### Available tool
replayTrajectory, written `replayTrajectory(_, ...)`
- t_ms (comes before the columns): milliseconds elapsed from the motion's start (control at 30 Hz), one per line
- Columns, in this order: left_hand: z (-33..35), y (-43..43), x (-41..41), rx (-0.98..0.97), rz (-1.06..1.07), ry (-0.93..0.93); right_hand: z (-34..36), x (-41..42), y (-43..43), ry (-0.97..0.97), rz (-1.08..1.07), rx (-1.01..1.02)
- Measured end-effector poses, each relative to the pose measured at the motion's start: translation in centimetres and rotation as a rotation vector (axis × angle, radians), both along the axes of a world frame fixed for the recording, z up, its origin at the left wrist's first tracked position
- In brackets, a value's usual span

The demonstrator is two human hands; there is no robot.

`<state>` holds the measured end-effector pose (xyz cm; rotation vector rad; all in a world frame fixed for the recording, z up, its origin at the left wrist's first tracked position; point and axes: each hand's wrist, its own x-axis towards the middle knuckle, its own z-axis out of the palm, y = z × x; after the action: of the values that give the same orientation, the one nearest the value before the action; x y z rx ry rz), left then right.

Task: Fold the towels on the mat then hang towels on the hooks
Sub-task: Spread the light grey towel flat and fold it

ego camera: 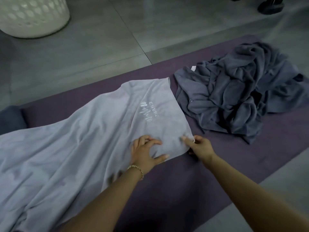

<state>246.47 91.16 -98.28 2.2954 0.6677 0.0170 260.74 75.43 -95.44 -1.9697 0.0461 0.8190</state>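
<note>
1. Head view, overall stage: you are in the folding half of the task, and by the look of it early in it. The light towel [80, 141] lies spread lengthwise and creased on the mat [217, 166], with no finished fold visible.
2. Your left hand [146, 152], with a bracelet [136, 169] at the wrist, rests on the light towel near its right end. The fingers are spread and bent and grip nothing that shows.
3. Your right hand [199, 146] pinches the near right corner of the same towel, at the edge where the cloth meets bare mat.
4. Left to fold: the dark towel [234, 97], a crumpled heap on the mat just beside the light towel's right edge. Whether it is one piece or several cannot be told.
5. A dark blue bundle [10, 118] sits at the left end of the mat. It may be a towel already folded, but you cannot confirm that here.
6. Hanging appears not yet begun, and no hooks are in view.
7. Writing: a white print [148, 113] on the light towel, beyond your left hand, runs in two lines, inverted and blurred, and is not legible. A small white tag [193, 68] on the dark heap shows no readable text.
8. A white perforated basket [33, 15] stands on the tiled floor beyond the mat.
</note>
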Motion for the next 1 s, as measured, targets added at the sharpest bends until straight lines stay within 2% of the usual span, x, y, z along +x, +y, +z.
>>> replayTrajectory(133,-0.4,-1.4,0.0,0.043,-0.092,-0.001,0.2,-0.9,-0.5,0.100,-0.231,0.202)
replayTrajectory(233,0.2,-2.5,0.3,-0.086,-0.085,-0.102,0.8,-0.2,-1.7,0.021,-0.329,0.252)
replayTrajectory(433,3.4,-7.5,2.6,-0.304,-0.145,-0.174,1.9,2.2,-6.5,-0.168,-0.426,0.203)
replayTrajectory(533,3.9,-10.5,3.8,-0.279,-0.263,-0.121,2.0,3.4,-9.0,-0.203,-0.449,0.135)
replayTrajectory(633,2.6,-11.6,3.9,-0.236,-0.241,-0.064,2.0,3.5,-10.5,-0.163,-0.315,0.061)
replayTrajectory(700,1.9,-11.5,3.4,-0.273,-0.181,-0.016,1.9,3.4,-10.8,-0.200,-0.200,-0.021)
replayTrajectory(767,2.0,-11.2,2.8,-0.340,-0.128,0.012,2.2,3.2,-10.5,-0.309,-0.032,-0.156)
replayTrajectory(867,3.2,-9.5,1.8,-0.409,-0.062,0.004,3.1,2.9,-9.0,-0.525,0.214,-0.249)
replayTrajectory(933,4.0,-6.9,0.3,-0.387,0.006,0.010,3.8,2.3,-7.0,-0.634,0.363,-0.278)
replayTrajectory(1000,4.7,-3.4,-2.1,-0.346,0.059,0.054,3.9,1.3,-4.5,-0.662,0.511,-0.284)
